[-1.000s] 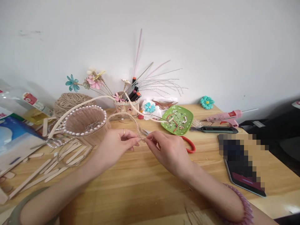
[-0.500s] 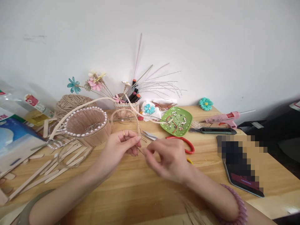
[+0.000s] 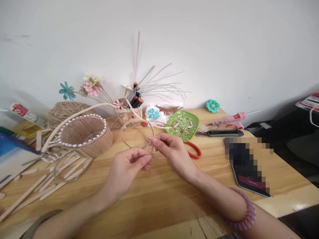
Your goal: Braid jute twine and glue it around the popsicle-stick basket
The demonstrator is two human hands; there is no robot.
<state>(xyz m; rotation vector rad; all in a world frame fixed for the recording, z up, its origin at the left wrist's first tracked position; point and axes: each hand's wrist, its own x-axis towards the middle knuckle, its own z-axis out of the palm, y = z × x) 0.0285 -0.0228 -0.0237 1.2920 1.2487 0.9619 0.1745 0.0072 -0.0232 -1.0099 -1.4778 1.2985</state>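
A ring of brown twine (image 3: 121, 133) stands up between my hands, over the middle of the table. My left hand (image 3: 132, 164) pinches its lower right side with thumb and forefinger. Just above that, the fingertips of my right hand (image 3: 170, 151) are closed on the twine at the ring's right side. The exact strand under the right fingers is hard to make out. Behind my right hand, the red handle of scissors (image 3: 195, 151) shows; their blades are hidden. Left of the ring is an oval wooden-stick basket (image 3: 104, 141) with a pearl-bead rim.
Loose craft sticks (image 3: 47, 181) lie at left, near a twine ball (image 3: 67, 111). A stick-covered pot (image 3: 127, 116) holds markers, flowers and wires. A green dish (image 3: 195, 119), glue gun (image 3: 230, 121), utility knife (image 3: 219, 133) and phone (image 3: 246, 172) are to the right.
My right hand has moved up and left, from below the ring to its right side. The left hand keeps its pinch. The whole view has shifted slightly.
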